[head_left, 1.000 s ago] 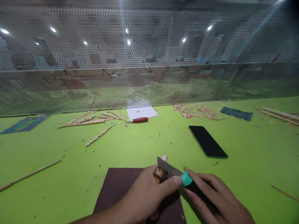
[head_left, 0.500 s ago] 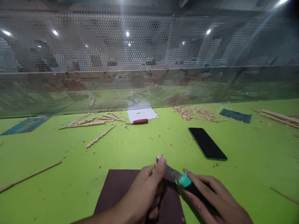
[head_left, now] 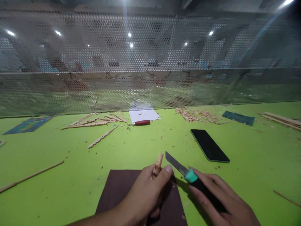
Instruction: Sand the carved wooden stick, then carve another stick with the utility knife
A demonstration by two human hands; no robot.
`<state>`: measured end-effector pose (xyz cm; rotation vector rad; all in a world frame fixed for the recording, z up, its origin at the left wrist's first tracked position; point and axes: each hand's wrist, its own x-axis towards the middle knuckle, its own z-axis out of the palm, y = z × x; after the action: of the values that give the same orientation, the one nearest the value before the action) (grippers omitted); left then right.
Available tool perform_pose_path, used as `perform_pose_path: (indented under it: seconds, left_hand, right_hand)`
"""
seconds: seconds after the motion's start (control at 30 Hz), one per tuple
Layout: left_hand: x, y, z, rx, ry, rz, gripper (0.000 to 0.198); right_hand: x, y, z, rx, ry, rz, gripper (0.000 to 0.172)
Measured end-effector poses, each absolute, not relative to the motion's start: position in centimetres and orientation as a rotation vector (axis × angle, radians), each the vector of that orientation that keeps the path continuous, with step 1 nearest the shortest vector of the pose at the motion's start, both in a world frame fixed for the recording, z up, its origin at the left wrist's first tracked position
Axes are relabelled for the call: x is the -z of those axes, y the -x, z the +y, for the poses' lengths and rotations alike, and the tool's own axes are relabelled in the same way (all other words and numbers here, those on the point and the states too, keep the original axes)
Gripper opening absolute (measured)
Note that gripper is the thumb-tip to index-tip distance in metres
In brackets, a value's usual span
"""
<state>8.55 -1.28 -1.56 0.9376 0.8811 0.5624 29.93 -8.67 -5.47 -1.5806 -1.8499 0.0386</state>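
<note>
Just changed: utility knife is off the wood. Half a sec ago L thumb pressed over blade & stick; now thumb's lifted off, & there's a narrow gap btwn blade tip and carved stick. So no cut under way at this instant; more of stick's upper end shows.

Stick = over brown mat, tilted up, pale tip poking past mat's far edge. L hand also over mat, fingers curled tight round stick, thumb out toward blade. R hand = right of mat, fingers closed round knife's dark handle; blade angles up-left, tip just past mat's far edge.

Edges/room: phone sits beyond mat's far-right corner, nearest obstacle to R hand. Straight past mat, mostly specks up to red-handled tool & white paper. Wavy wood pc lies beyond mat's far-left corner; thin rod well left of mat. Mesh screen bounds things well past mat. Mat's near edge = out of view, can't tell.
</note>
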Motion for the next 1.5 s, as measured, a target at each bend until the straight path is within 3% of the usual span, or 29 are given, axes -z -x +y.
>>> perform_pose_path:
  seconds: [0.3, 0.57, 0.63, 0.77, 0.83, 1.2, 1.5]
  left_hand:
    - [1.0, -8.0, -0.3, -0.535, -1.041, 0.888, 0.047]
    - [2.8, -7.9, 0.2, -0.795, -1.052, 0.753, 0.036]
    - [3.1, -7.8, 0.1, -0.835, -1.032, 0.674, 0.049]
    - [2.6, -7.7, -0.2, -0.741, -1.022, 0.763, 0.106]
    - [2.1, -7.7, -0.3, -0.711, -1.051, 0.805, 0.118]
    - [1.3, -8.0, -0.7, -0.744, -1.197, 0.914, 0.074]
    - [1.6, -8.1, -0.7, -0.724, -1.206, 0.975, 0.09]
  right_hand:
    - [-1.2, -30.4, -2.6, -0.267, 1.299, -2.21, 0.032]
    - [0.9, -30.8, 0.7, -0.284, 0.981, -2.376, 0.028]
    - [1.4, -31.3, 0.2, -0.251, 0.971, -2.375, 0.03]
    - [1.2, -31.5, -0.9, -0.201, 0.939, -2.423, 0.031]
    - [0.9, -31.3, -1.2, -0.169, 0.932, -2.438, 0.029]
    - [0.5, -30.5, -1.8, -0.015, 0.962, -2.4, 0.034]
    - [1.5, -29.6, -2.6, 0.15, 1.053, -2.336, 0.035]
